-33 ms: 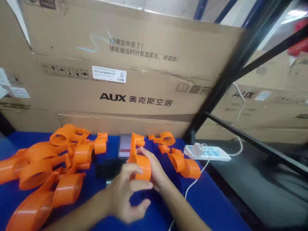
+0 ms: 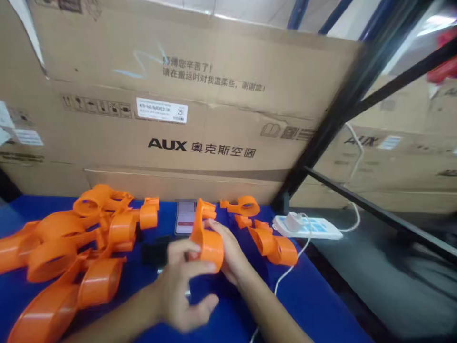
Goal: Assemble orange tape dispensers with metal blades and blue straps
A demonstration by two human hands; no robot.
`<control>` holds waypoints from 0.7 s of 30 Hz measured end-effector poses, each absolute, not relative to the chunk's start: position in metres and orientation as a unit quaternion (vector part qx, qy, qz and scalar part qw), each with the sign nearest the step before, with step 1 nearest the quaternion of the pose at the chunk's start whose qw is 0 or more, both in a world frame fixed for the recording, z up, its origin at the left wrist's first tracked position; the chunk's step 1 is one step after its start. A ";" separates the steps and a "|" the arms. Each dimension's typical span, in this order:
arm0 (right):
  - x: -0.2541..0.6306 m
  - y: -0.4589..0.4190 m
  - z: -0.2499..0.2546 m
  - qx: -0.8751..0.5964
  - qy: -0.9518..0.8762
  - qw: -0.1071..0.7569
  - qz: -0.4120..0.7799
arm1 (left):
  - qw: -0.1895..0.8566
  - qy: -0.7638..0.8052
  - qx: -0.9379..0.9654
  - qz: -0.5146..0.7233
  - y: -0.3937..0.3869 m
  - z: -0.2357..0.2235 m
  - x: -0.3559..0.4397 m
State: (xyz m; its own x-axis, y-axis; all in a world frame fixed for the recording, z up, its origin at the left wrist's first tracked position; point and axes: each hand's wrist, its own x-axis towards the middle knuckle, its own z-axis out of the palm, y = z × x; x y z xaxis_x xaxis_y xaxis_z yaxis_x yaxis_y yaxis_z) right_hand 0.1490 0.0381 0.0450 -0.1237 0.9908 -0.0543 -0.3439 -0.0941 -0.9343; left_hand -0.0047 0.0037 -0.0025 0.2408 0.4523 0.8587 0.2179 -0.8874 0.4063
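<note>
An orange plastic tape dispenser (image 2: 212, 248), a wide ring with an arm, stands raised over the blue surface. My right hand (image 2: 228, 252) grips it from behind and the right side; part of those fingers is hidden by the ring. On the near left side, my left hand (image 2: 189, 283) has its fingertips against the ring, while its thumb stands well apart below. Beyond my left hand lies a black object (image 2: 157, 251), partly covered and blurred. Similar orange dispensers (image 2: 103, 281) are heaped to the left.
More orange dispensers (image 2: 273, 243) lie to the right, beside a white power strip (image 2: 314, 227) with a plug and cable. A phone (image 2: 184, 220) rests at the back of the blue surface (image 2: 303, 295). Large cardboard boxes (image 2: 214, 124) and a dark rack post (image 2: 332, 112) stand behind.
My left hand has shifted slightly left and down, its thumb drawing away from the ring. The dispenser and my right hand have barely moved.
</note>
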 end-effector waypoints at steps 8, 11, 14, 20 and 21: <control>0.156 0.035 0.049 -0.398 -0.583 0.499 0.502 | 0.613 0.249 0.502 0.557 0.008 0.014 -0.010; 0.163 0.029 0.060 -0.384 -0.710 0.437 0.395 | 0.680 0.210 0.428 0.557 -0.001 0.019 -0.005; 0.162 0.021 0.068 -0.328 -0.830 0.323 0.315 | 0.705 0.276 0.366 0.541 -0.008 0.011 -0.003; 0.161 0.013 0.074 -0.229 -0.886 0.284 0.286 | 0.682 0.350 0.317 0.559 -0.012 -0.013 -0.021; 0.164 0.014 0.075 -0.229 -0.880 0.299 0.289 | 0.682 0.337 0.319 0.566 -0.010 -0.013 -0.026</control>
